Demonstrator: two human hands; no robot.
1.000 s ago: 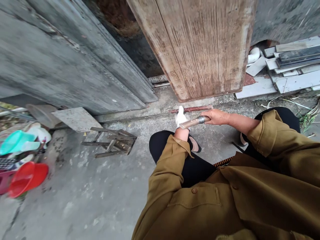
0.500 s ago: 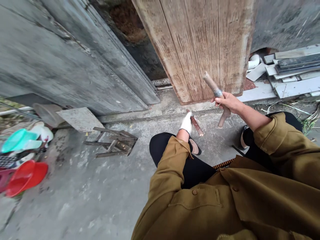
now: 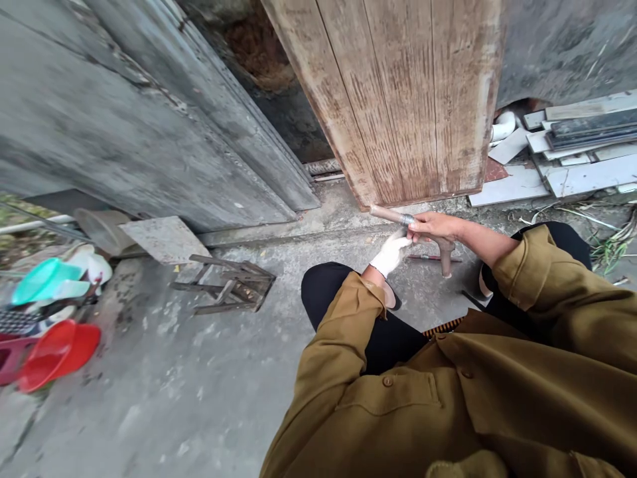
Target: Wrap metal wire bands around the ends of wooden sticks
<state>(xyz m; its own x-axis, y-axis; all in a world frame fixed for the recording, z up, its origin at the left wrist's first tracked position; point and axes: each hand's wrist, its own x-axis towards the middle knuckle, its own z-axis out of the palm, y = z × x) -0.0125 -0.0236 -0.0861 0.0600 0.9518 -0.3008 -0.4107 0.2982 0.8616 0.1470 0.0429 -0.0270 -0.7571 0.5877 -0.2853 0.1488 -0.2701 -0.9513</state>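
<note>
My bare right hand (image 3: 434, 227) grips a wooden-handled tool (image 3: 388, 214) with a metal band. Its handle points up-left toward the foot of the wooden door (image 3: 408, 99), and its dark head (image 3: 445, 255) hangs down over the concrete. My left hand (image 3: 391, 252), in a white glove, reaches up to just under the right hand. A thin rusty rod (image 3: 428, 257) lies low by the tool's head, to the right of the glove. Whether the glove grips the rod is unclear. I crouch in an olive jacket and black trousers.
A small wooden stool frame (image 3: 223, 289) lies tipped on the concrete at left, beside a flat slab (image 3: 162, 239). Red (image 3: 57, 352) and teal (image 3: 42, 279) plastic basins sit at the far left. Stacked boards and tiles (image 3: 572, 153) lie at the right by the wall.
My right hand swung the tool down from an upright raise to a low, nearly level hold at the door's foot. My gloved left hand moved right to meet it; the rod now lies flatter.
</note>
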